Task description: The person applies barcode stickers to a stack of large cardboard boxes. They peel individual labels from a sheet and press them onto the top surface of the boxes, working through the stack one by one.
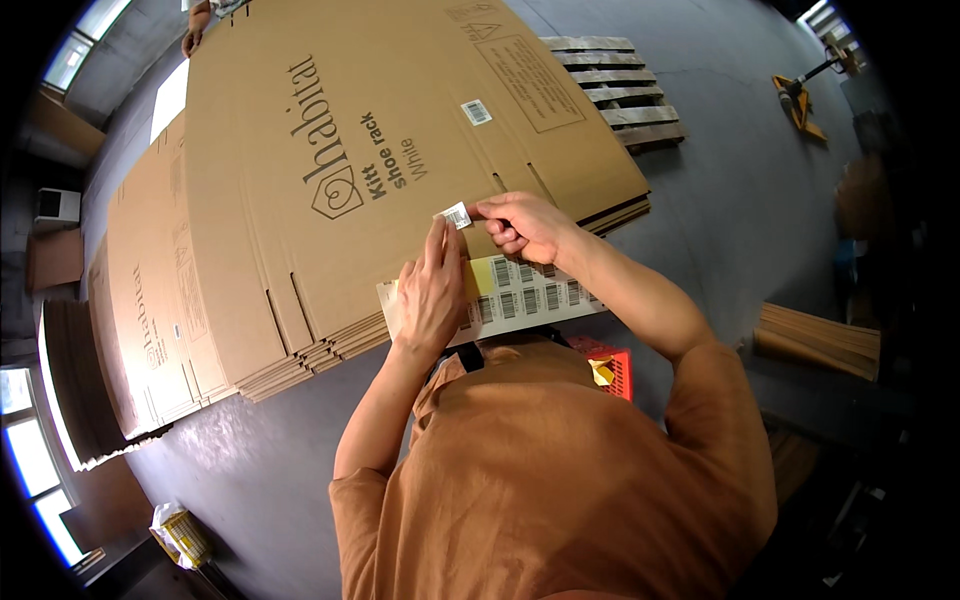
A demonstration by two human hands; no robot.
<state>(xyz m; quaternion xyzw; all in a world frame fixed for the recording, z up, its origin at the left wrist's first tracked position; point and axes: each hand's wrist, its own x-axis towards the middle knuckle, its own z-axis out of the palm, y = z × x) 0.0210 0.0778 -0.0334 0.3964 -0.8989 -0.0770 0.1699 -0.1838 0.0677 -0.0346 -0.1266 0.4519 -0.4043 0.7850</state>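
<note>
A small white barcode label [457, 216] sits between my two hands, over the top sheet of a stack of flat brown cardboard boxes [400, 80]. My right hand [525, 225] pinches the label's right side, index finger extended and the other fingers curled. My left hand [430, 295] lies with fingers stretched out, their tips at the label's left edge. Beneath my hands, at the stack's near edge, is a white sheet of barcode labels [530, 297] with a yellowish bare patch; my left hand covers part of it. Another barcode label [476, 112] is on the top box farther away.
More stacked flat boxes [145, 290] stand at the left. Another person's hand [195, 30] shows at the far left edge. A wooden pallet [620, 90] and a yellow pallet jack [797, 105] are beyond. A red crate [612, 372] sits beside my body.
</note>
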